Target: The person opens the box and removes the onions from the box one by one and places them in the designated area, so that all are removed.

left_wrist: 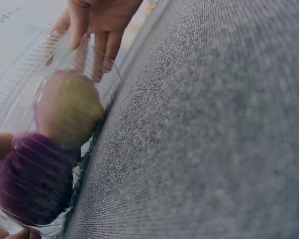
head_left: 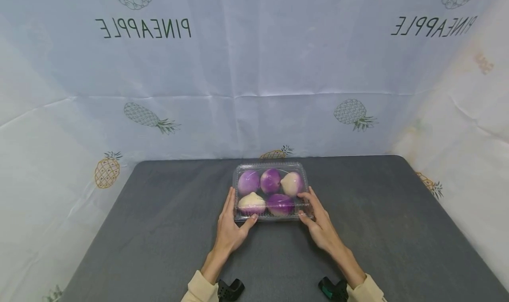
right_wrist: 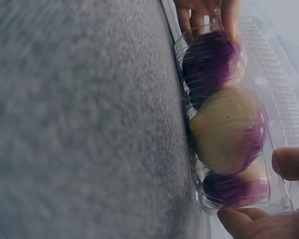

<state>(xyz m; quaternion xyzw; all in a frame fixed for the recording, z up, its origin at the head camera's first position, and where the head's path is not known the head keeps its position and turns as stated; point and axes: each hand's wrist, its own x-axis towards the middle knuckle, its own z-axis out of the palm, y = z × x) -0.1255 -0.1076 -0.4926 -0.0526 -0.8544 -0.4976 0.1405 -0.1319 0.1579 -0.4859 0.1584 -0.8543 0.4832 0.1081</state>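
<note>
Far left of the frame: pale cloth (head_left: pixel 36 182) with pineapple prints, then the dark grey counter (head_left: pixel 159 249) below. Lower centre-left, a cream sleeve (head_left: pixel 197 288) and a black wrist gadget (head_left: pixel 230 290). Just above, the left hand (head_left: pixel 230 231), fingers fairly straight along the left wall of the clear plastic box (head_left: pixel 266 165), thumb spread away onto the near edge, so basically pinching the near left corner.

Box itself: a bit below centre frame, seemingly flat on the counter, between both hands. Inside, five visible round purple-and-cream vegetables (head_left: pixel 248 182), maybe turnips or onions, not sure. Three across the far row, two in the near row, plus a gap at the near right corner.

Handling-wise: probably a decent bit of weight from the vegetables, but thin, bendy walls. Likely slick on the outside too, and easy to dent or crack with a hard squeeze. Would go low on both side walls, near the base rim, with even support; wouldn't trust the top alone. Expect some rolling inside on a tilt, especially toward that gap.

Right of the box, the right hand (head_left: pixel 323 231): thumb at the near edge, index finger bent over the top, other fingers down the right wall, gripping the near right corner. Lower right of centre, another black gadget (head_left: pixel 334 288) and cream sleeve (head_left: pixel 366 288). Far right, more pineapple cloth (head_left: pixel 477 160).
</note>
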